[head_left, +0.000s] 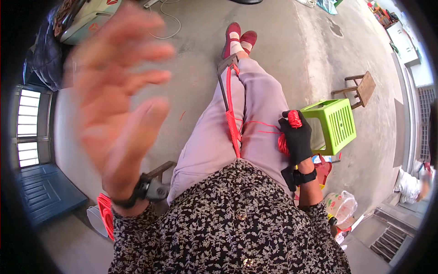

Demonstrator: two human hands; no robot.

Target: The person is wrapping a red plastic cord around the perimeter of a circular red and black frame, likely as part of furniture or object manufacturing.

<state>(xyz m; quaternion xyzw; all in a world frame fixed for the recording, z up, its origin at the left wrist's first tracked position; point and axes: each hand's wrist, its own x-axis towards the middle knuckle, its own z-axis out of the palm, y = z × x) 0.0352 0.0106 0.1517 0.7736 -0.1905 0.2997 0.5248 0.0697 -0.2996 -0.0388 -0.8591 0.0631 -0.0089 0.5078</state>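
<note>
My bare left hand (118,100) is raised close to the camera, blurred, with its fingers spread and nothing visible in them. My right hand (299,142), in a black glove, is closed around a bundle of red cord (295,119) beside my right thigh. Two thin red strands (264,123) stretch from that bundle to a long, narrow red-and-dark piece (232,123) lying between my legs. Its far end has a dark grey block (228,63); the exact kind of thing is unclear. The gloved fingers partly hide the bundle.
A green plastic stool (340,128) lies on its side at my right, with a small wooden stool (362,89) beyond it. Plastic bags (341,205) sit near my right elbow. Red coils (105,214) hang at a pale bucket on my left.
</note>
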